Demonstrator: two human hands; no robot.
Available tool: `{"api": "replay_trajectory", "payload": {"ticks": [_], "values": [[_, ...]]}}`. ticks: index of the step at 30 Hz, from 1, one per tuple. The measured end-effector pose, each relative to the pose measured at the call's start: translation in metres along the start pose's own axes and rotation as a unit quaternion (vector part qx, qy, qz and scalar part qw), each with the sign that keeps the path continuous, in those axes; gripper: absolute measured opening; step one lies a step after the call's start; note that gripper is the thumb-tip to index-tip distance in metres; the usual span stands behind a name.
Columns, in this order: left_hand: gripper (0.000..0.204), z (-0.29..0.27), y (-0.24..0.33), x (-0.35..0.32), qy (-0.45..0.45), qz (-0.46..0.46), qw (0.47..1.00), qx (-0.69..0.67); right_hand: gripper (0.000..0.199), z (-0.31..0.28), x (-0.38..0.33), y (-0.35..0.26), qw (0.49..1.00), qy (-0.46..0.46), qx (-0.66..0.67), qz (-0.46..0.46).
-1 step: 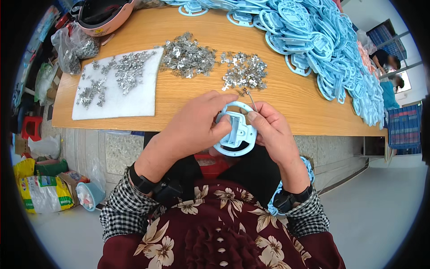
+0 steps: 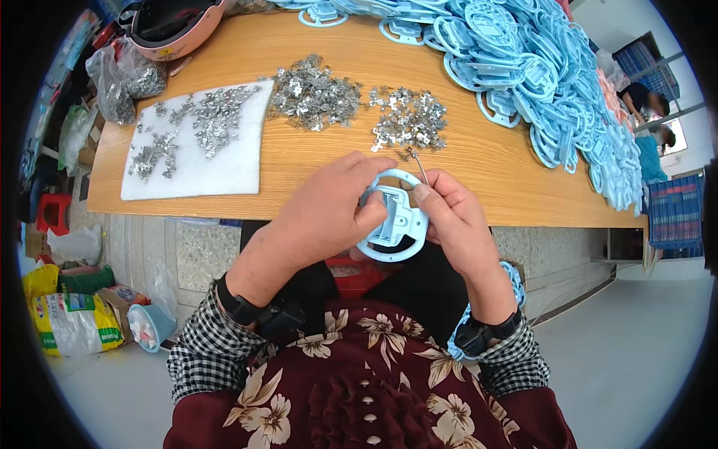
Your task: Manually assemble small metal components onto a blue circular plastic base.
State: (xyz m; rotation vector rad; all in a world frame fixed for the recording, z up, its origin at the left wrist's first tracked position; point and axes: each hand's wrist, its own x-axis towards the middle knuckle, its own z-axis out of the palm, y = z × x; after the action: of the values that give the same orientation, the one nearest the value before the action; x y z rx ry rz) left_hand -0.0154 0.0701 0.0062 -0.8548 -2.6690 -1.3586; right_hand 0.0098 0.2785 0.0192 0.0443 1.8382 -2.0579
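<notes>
My left hand (image 2: 329, 213) grips a light blue round plastic part (image 2: 396, 224), shaped like a small wheel with a boxed centre, just over the near edge of the wooden table (image 2: 479, 161). My right hand (image 2: 458, 221) steadies the part's right rim and pinches a thin metal pin (image 2: 417, 165) between thumb and forefinger. The pin points up and away from the part's top. Both wrists wear dark bands.
Two heaps of small metal clips (image 2: 314, 93) (image 2: 410, 120) lie beyond the hands. A white pad (image 2: 224, 168) with more clips is at the left. Stacked blue plastic parts (image 2: 538, 67) fill the right. A helmet (image 2: 176, 26) and plastic bags (image 2: 120, 82) sit far left. Other people (image 2: 647, 97) work far right.
</notes>
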Motion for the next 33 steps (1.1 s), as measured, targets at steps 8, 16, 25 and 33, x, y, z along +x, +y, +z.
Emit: {"api": "replay_trajectory", "payload": {"ticks": [8, 16, 25, 33], "values": [[0.044, 0.008, -0.02, -0.017, 0.001, -0.21, 0.808, -0.551, 0.025, 0.017, -0.005, 0.017, 0.966, 0.075, -0.17, -0.182], [0.049, 0.012, -0.013, -0.014, 0.01, -0.178, 0.787, -0.59, 0.02, 0.027, 0.003, 0.018, 0.936, 0.079, -0.274, -0.208], [0.045, 0.018, -0.01, -0.014, 0.058, -0.168, 0.791, -0.585, 0.034, 0.025, 0.009, 0.031, 0.786, 0.144, -0.457, -0.391], [0.047, 0.023, -0.011, -0.01, 0.011, -0.171, 0.752, -0.637, 0.043, 0.021, 0.014, 0.023, 0.71, 0.127, -0.521, -0.457]]}}
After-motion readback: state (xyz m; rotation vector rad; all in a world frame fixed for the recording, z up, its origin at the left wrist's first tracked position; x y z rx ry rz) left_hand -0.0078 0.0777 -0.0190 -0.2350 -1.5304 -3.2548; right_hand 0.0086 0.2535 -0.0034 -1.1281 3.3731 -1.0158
